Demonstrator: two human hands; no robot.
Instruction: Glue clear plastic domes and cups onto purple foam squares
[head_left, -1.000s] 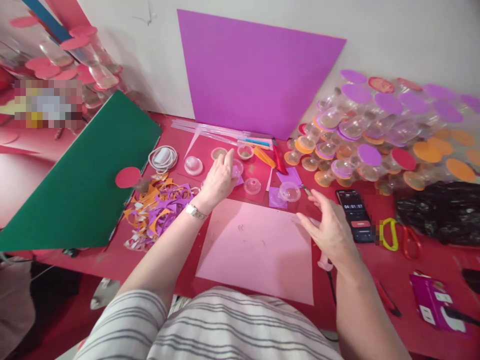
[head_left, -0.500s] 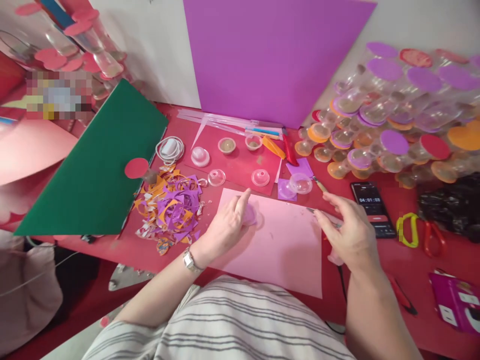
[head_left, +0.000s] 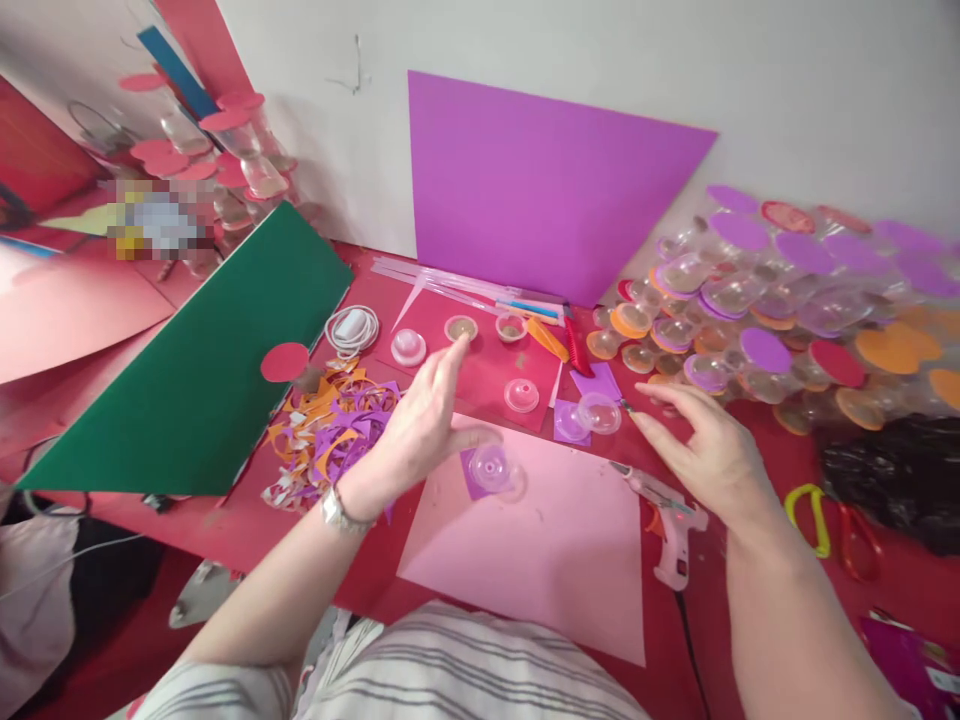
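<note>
My left hand (head_left: 426, 418) is raised with its fingers stretched out, holding nothing. It hovers over the far left corner of a pink sheet (head_left: 562, 540). Just right of its thumb, a clear plastic dome (head_left: 490, 466) sits on a small purple square (head_left: 471, 482) on the sheet. My right hand (head_left: 709, 445) has thumb and forefinger apart, nothing between them. Below it, a pink glue gun (head_left: 675, 535) lies at the sheet's right edge. Near the thumb shows the tip of a thin tool, mostly hidden. Another clear dome (head_left: 598, 412) lies by purple squares (head_left: 596, 382).
Paper scraps (head_left: 330, 440) heap on the left beside a leaning green board (head_left: 180, 380). Several clear domes and cups lie on a red sheet (head_left: 487, 375) at the back. Stacked plastic pieces (head_left: 750, 290), a black bag (head_left: 892, 480) and scissors (head_left: 814, 520) are at right.
My left hand has moved up and left, uncovering the dome on its purple square. My right hand has moved off the glue gun, up and right, hiding the phone. The view has tilted up.
</note>
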